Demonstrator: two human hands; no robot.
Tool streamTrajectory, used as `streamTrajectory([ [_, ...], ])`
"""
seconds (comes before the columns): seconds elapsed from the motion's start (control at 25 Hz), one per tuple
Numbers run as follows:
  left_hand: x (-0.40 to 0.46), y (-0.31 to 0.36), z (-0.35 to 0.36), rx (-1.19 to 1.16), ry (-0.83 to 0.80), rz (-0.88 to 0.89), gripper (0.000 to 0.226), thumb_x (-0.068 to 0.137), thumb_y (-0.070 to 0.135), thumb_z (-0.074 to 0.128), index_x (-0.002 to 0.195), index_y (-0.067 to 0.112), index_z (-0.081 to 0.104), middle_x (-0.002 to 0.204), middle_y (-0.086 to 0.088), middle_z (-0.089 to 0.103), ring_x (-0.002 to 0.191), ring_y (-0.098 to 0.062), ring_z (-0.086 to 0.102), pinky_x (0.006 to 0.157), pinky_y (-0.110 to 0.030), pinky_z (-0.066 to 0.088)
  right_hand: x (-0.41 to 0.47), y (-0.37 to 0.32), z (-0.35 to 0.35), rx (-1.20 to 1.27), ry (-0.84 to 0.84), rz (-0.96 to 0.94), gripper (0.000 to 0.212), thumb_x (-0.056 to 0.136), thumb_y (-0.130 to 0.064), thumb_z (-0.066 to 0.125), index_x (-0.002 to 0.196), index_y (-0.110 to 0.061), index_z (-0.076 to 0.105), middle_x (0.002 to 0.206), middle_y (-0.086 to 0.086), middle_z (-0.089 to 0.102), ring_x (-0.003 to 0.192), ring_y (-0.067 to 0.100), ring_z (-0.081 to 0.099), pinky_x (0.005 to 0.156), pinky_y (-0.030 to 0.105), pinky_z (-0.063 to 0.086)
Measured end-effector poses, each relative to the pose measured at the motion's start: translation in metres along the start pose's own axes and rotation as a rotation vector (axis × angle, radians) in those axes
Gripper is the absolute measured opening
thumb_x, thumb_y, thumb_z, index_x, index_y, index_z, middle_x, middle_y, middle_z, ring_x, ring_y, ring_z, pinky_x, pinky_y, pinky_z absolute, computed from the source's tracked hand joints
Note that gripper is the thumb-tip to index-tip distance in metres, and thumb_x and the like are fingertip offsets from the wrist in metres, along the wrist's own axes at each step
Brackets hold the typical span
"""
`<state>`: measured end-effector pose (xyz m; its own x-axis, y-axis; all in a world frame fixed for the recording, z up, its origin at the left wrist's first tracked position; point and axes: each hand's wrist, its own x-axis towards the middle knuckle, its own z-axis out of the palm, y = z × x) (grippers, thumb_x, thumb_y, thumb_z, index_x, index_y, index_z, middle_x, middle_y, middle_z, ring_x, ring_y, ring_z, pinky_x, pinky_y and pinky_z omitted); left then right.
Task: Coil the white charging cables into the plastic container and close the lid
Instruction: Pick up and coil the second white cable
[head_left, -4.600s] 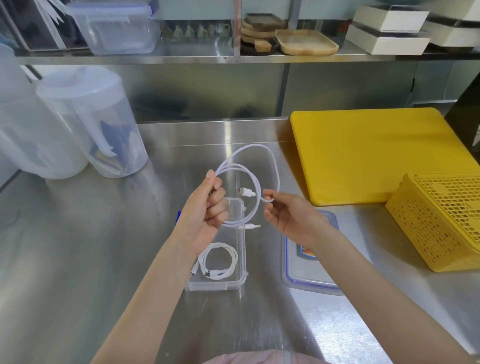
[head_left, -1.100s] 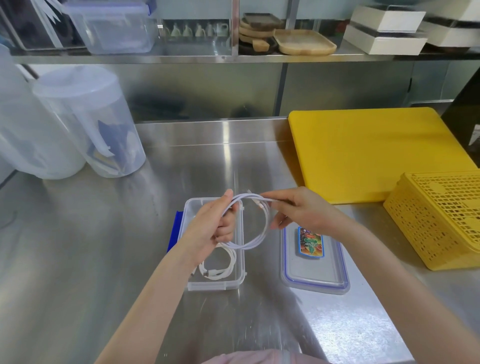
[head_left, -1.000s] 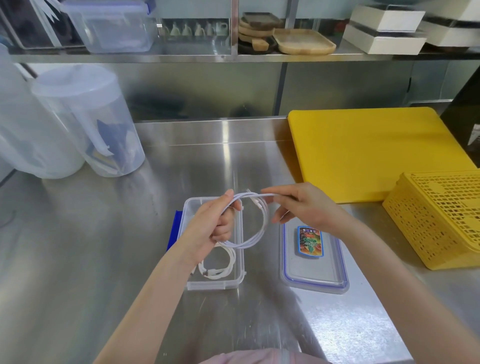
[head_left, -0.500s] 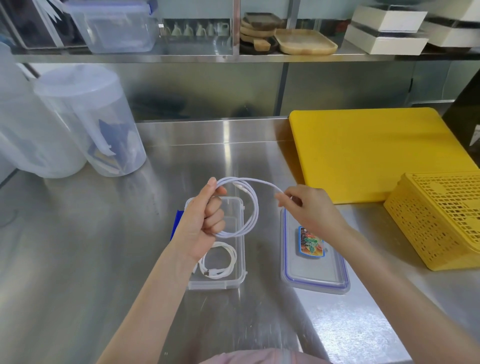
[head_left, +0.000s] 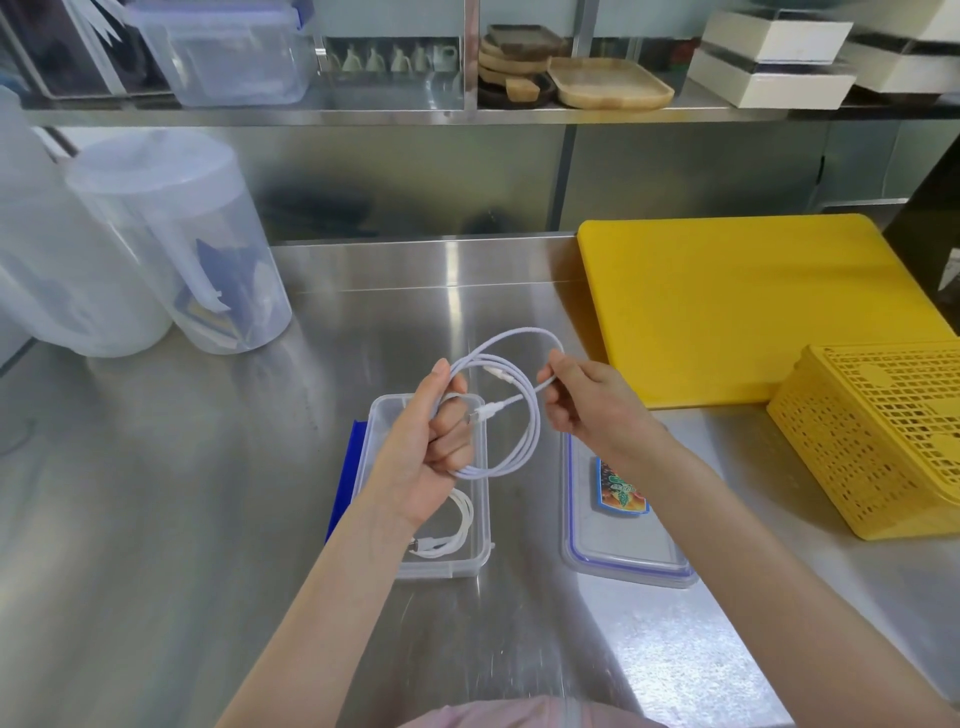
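My left hand grips a bundle of loops of a white charging cable above the open clear plastic container. My right hand pinches the same cable at the right side of the loops, and one wider loop arches over the top between both hands. A plug end hangs inside the loops near my left fingers. A second white cable lies coiled in the near end of the container. The clear lid with a blue seal and a coloured sticker lies flat just right of the container.
A yellow cutting board lies at the back right, a yellow perforated basket at the right edge. Two translucent pitchers stand at the back left. A blue strip sits along the container's left side. A shelf with boxes and trays runs above.
Both hands have risen slightly above the container. My right hand has brought the cable end back toward the loops, forming another, wider loop over the top.
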<state>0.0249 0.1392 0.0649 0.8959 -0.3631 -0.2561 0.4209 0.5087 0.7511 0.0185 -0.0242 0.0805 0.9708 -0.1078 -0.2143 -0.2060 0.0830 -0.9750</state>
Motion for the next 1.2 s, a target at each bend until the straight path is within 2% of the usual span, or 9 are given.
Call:
streamTrajectory([
  [0.16, 0.000, -0.002, 0.000, -0.037, 0.046, 0.048, 0.038, 0.092, 0.038, 0.043, 0.058, 0.023, 0.053, 0.032, 0.008, 0.025, 0.025, -0.004, 0.021, 0.028, -0.014, 0.017, -0.006, 0.007, 0.012, 0.207, -0.221, 0.312, 0.042, 0.095, -0.034, 0.036, 0.059, -0.018, 0.049, 0.046, -0.006, 0.045, 0.044, 0.007, 0.039, 0.043, 0.016, 0.034],
  [0.28, 0.002, -0.006, 0.003, 0.042, 0.116, 0.116, 0.041, 0.093, 0.038, 0.042, 0.057, 0.024, 0.054, 0.033, 0.009, 0.025, 0.026, -0.004, 0.019, 0.028, -0.014, 0.020, -0.009, 0.015, 0.017, 0.270, -0.343, 0.396, 0.046, 0.091, -0.047, 0.037, 0.056, -0.019, 0.047, 0.064, 0.000, 0.055, 0.067, 0.013, 0.052, 0.071, 0.028, 0.044],
  [0.36, 0.002, -0.007, 0.004, 0.084, 0.140, 0.162, 0.039, 0.093, 0.038, 0.041, 0.060, 0.023, 0.054, 0.034, 0.008, 0.026, 0.027, -0.004, 0.019, 0.028, -0.014, 0.021, -0.010, 0.013, 0.018, 0.318, -0.386, 0.421, 0.051, 0.086, -0.057, 0.037, 0.055, -0.018, 0.047, 0.070, 0.002, 0.059, 0.073, 0.014, 0.058, 0.078, 0.032, 0.046],
  [0.44, 0.003, -0.007, 0.004, 0.123, 0.146, 0.206, 0.037, 0.094, 0.038, 0.040, 0.063, 0.022, 0.052, 0.035, 0.008, 0.026, 0.028, -0.004, 0.018, 0.029, -0.014, 0.022, -0.012, 0.011, 0.021, 0.214, -0.376, 0.386, 0.044, 0.080, -0.053, 0.051, 0.055, -0.018, 0.047, 0.067, 0.001, 0.057, 0.068, 0.011, 0.059, 0.074, 0.028, 0.049],
  [0.56, 0.003, -0.008, 0.007, 0.170, 0.159, 0.269, 0.036, 0.095, 0.036, 0.037, 0.065, 0.021, 0.050, 0.035, 0.009, 0.026, 0.030, -0.003, 0.018, 0.030, -0.014, 0.022, -0.012, 0.012, 0.027, 0.114, -0.328, 0.269, 0.027, 0.081, -0.009, 0.061, 0.061, -0.016, 0.045, 0.064, 0.002, 0.046, 0.066, 0.012, 0.052, 0.069, 0.023, 0.047],
  [0.68, 0.003, -0.007, 0.007, 0.144, 0.163, 0.302, 0.037, 0.096, 0.035, 0.035, 0.065, 0.020, 0.049, 0.034, 0.009, 0.026, 0.030, -0.003, 0.017, 0.030, -0.014, 0.021, -0.014, 0.014, 0.029, 0.110, -0.261, 0.192, 0.030, 0.077, 0.012, 0.057, 0.091, -0.012, 0.046, 0.074, 0.004, 0.046, 0.076, 0.017, 0.052, 0.074, 0.024, 0.051],
  [0.84, 0.002, -0.009, 0.007, 0.187, 0.145, 0.356, 0.037, 0.096, 0.034, 0.034, 0.066, 0.021, 0.050, 0.036, 0.010, 0.027, 0.032, -0.003, 0.019, 0.033, -0.014, 0.023, -0.019, 0.013, 0.033, -0.065, -0.283, 0.211, 0.029, 0.085, 0.003, 0.052, 0.112, -0.005, 0.046, 0.090, 0.013, 0.056, 0.081, 0.020, 0.058, 0.070, 0.024, 0.056],
  [0.96, 0.003, -0.007, 0.005, 0.206, 0.151, 0.396, 0.036, 0.097, 0.034, 0.033, 0.068, 0.020, 0.049, 0.037, 0.010, 0.028, 0.033, -0.003, 0.020, 0.034, -0.014, 0.023, -0.026, 0.012, 0.033, -0.120, -0.398, 0.318, 0.014, 0.093, -0.010, 0.039, 0.097, -0.003, 0.050, 0.071, 0.005, 0.066, 0.054, 0.010, 0.059, 0.057, 0.021, 0.057],
  [1.2, 0.009, 0.013, -0.016, -0.010, 0.229, 0.381, 0.038, 0.097, 0.037, 0.033, 0.067, 0.019, 0.049, 0.035, 0.009, 0.027, 0.030, -0.004, 0.021, 0.032, -0.014, 0.022, -0.026, 0.014, 0.002, -0.359, -0.272, 0.103, 0.033, 0.096, -0.015, 0.035, 0.077, -0.020, 0.061, 0.053, -0.007, 0.035, 0.038, 0.001, 0.033, 0.039, 0.011, 0.030],
])
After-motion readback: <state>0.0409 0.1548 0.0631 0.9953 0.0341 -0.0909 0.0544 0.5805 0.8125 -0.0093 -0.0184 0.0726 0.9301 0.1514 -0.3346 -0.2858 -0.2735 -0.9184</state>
